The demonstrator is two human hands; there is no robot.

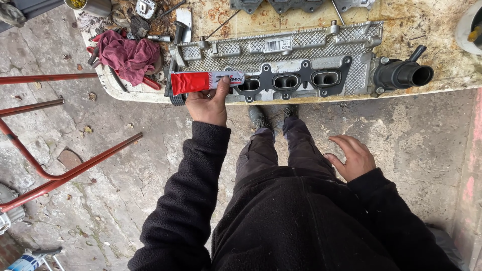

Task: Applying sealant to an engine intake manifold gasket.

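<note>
Over the near edge of the surface (432, 75): left hand (208, 106) raised, fingers and thumb pinched round a red and white tube (206, 81), held level. Nozzle end of the tube lying just over the dark gasket (296, 80) on the front of the grey manifold (281, 60), close to its leftmost port. Cap on or off: cannot tell. No bead of sealant visible along the gasket or round the three oval ports, so by the look of it, laying-on not yet begun, or barely. Manifold already flat on the surface, gasket face turned to the near side, black pipe stub (401, 75) sticking out at the right end.

Lower down, right hand (354, 158) hanging free beside the thigh, fingers loosely spread, holding nothing, well apart from the surface.

Judging by that: part set out, tube fetched and brought to the seam; spreading along the whole gasket run left to do.

Further left on the surface, a crumpled red rag (128, 55) over red-handled tools, near the manifold's left end. Beyond the manifold, a second grey casting (301, 5), partly cut off by the top edge. Left of all that, a red tubular frame (55, 173) standing on the concrete floor (427, 140).
</note>
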